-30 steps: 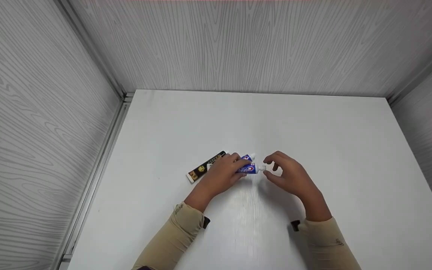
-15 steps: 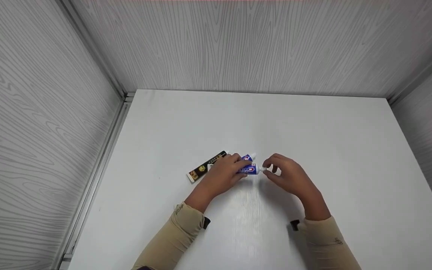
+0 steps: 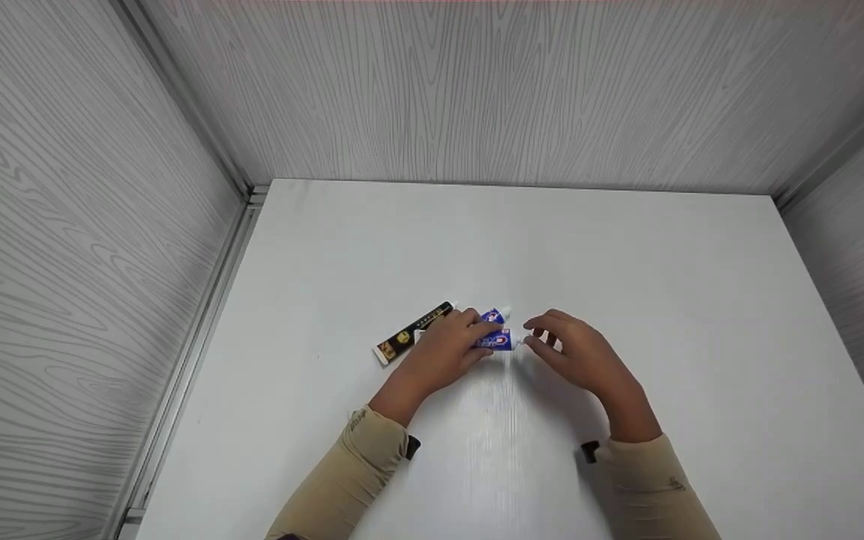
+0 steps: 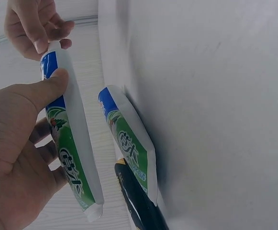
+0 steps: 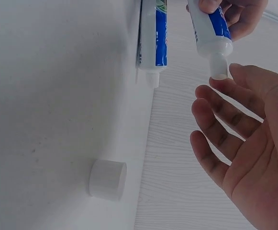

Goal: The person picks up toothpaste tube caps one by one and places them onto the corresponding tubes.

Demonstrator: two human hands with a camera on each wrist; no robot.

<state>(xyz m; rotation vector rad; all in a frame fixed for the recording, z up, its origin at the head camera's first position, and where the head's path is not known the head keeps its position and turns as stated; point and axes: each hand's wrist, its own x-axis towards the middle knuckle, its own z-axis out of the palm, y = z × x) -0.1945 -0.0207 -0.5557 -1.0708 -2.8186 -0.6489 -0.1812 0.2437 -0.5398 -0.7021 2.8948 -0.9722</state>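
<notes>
My left hand (image 3: 443, 349) grips a blue, green and white toothpaste tube (image 4: 76, 158), thumb across its front and fingers behind. The tube points to the right, its narrow white tip (image 5: 218, 67) toward my right hand (image 3: 582, 352). The right thumb and index fingertip stand right at that tip, slightly parted, while the other fingers are spread and loosely bent. A second tube of the same print (image 4: 129, 143) lies on the table beyond the held one, its white ridged cap (image 5: 152, 80) on. The left hand partly covers both tubes in the head view.
A black and gold tube (image 3: 406, 337) lies aslant left of the left hand, touching the second toothpaste tube. On the white table (image 3: 372, 247) stands a short white cylinder (image 5: 108, 179), seen in the right wrist view. Grain-patterned panels (image 3: 432, 90) wall the back and sides.
The right thumb and index finger came together on the tube's tip half a second ago and are now slightly parted. The held tube's tip has dipped a little; the left hand stays put.
</notes>
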